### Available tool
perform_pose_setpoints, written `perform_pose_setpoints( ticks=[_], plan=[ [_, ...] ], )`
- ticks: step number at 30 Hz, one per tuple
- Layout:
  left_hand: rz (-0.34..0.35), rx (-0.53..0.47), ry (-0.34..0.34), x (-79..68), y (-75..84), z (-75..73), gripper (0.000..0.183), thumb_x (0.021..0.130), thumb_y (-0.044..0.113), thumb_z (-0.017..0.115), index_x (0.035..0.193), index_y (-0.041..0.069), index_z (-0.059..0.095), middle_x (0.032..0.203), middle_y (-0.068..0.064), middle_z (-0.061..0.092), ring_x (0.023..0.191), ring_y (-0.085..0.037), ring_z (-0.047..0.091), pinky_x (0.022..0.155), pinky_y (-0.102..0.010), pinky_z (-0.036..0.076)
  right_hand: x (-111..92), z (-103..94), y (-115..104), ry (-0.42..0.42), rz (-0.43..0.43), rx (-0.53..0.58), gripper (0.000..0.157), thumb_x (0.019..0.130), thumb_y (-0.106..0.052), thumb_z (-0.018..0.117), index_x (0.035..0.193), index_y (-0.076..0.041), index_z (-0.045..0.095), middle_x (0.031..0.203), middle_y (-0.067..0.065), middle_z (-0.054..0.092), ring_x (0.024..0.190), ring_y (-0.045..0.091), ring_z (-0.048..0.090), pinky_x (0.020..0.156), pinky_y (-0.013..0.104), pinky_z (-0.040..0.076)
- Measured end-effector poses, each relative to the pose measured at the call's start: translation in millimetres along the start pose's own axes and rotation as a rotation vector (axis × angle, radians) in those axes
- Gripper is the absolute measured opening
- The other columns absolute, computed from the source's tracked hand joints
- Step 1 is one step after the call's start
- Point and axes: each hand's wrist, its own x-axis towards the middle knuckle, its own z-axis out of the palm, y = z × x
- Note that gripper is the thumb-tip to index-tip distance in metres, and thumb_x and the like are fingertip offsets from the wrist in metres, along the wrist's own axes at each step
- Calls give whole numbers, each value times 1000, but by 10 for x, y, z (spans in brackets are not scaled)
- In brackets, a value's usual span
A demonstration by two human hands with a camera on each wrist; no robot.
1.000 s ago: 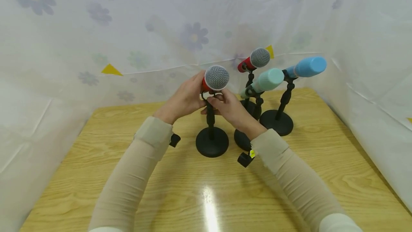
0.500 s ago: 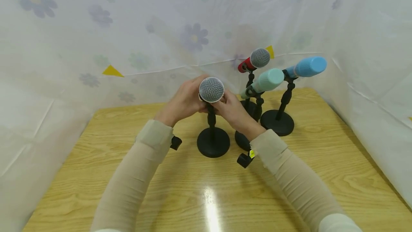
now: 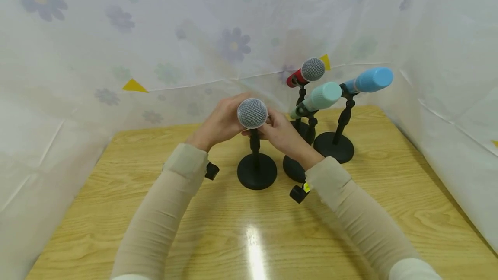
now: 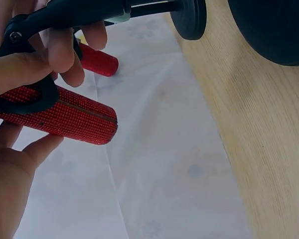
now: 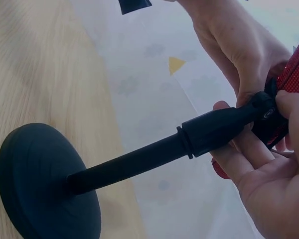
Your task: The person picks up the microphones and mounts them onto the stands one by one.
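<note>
A red microphone [image 4: 84, 117] with a silver mesh head [image 3: 252, 113] sits in the black clip of a desk stand [image 5: 139, 162]. My left hand [image 3: 221, 121] grips the microphone from the left, with fingers under its sparkly handle in the left wrist view. My right hand [image 3: 282, 133] holds the clip [image 5: 266, 112] at the top of the stand, thumb beside the clip and fingers behind the stem. The mesh head tilts toward me and covers most of the clip in the head view. The stand's round base [image 3: 256, 172] rests on the table.
To the right, three more microphones sit on black stands: a red one [image 3: 307, 72], a mint-green one [image 3: 323, 97] and a blue one [image 3: 371, 80]. My right forearm passes close to the mint one's base [image 3: 293, 170]. A flowered curtain [image 3: 175, 25] hangs behind the wooden table [image 3: 218, 237].
The microphone in my hands has moved down and slightly left, its head now lower over the clip and stem. Both hands stay around it, and the stand base keeps its place.
</note>
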Motion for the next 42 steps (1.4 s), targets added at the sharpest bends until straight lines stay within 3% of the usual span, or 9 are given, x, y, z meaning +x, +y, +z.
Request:
perform_pose_setpoints(
  ticks=[4, 10, 20, 24, 29, 36, 42],
  plan=[
    [1, 14, 2, -5, -3, 3, 40, 84, -2, 77, 122, 7, 67, 116, -8, 71, 112, -22, 67, 103, -38, 54, 5, 13, 8, -14, -17, -19, 49, 107, -23, 49, 153, -15, 34, 140, 14, 60, 118, 30, 69, 103, 42, 56],
    [-80, 55, -8, -21, -6, 12, 34, 87, -2, 73, 120, 3, 69, 112, -12, 73, 107, -25, 70, 94, -39, 58, -9, 11, 8, 7, -24, -13, 55, 107, -21, 49, 157, -24, 26, 150, 11, 54, 116, 32, 70, 102, 42, 56],
    [-122, 51, -23, -10, 20, 29, 33, 88, -3, 70, 120, 3, 67, 112, -12, 73, 104, -25, 69, 88, -39, 57, -12, 10, 34, 2, -40, 6, 53, 107, -22, 48, 156, -23, 27, 151, 11, 53, 115, 34, 70, 101, 42, 57],
    [-169, 19, -33, -20, 45, 81, 38, 88, -8, 69, 124, 1, 62, 119, -14, 68, 112, -26, 65, 97, -41, 55, -26, 20, 48, 6, -46, -8, 55, 106, -26, 49, 156, -22, 27, 152, 10, 52, 115, 34, 70, 101, 42, 57],
    [-188, 64, 21, -58, 41, 170, 49, 85, -10, 71, 131, 0, 56, 125, -15, 63, 119, -27, 61, 105, -41, 52, -48, 27, 55, 31, -35, -26, 58, 104, -32, 51, 156, -22, 28, 150, 11, 55, 113, 34, 71, 100, 42, 57],
    [-193, 165, 97, -68, 40, 221, 44, 85, -8, 74, 125, 0, 60, 117, -15, 68, 109, -28, 67, 94, -40, 58, -54, 49, 33, 67, -36, -13, 58, 104, -29, 53, 155, -19, 27, 148, 14, 55, 112, 37, 70, 100, 42, 57],
    [-201, 185, 90, -68, 46, 202, 34, 85, -6, 74, 117, 0, 65, 109, -15, 72, 102, -29, 71, 88, -40, 59, -55, 81, 40, 88, -41, -18, 50, 106, -27, 52, 150, -15, 31, 144, 16, 57, 111, 37, 71, 99, 43, 58]
  ],
)
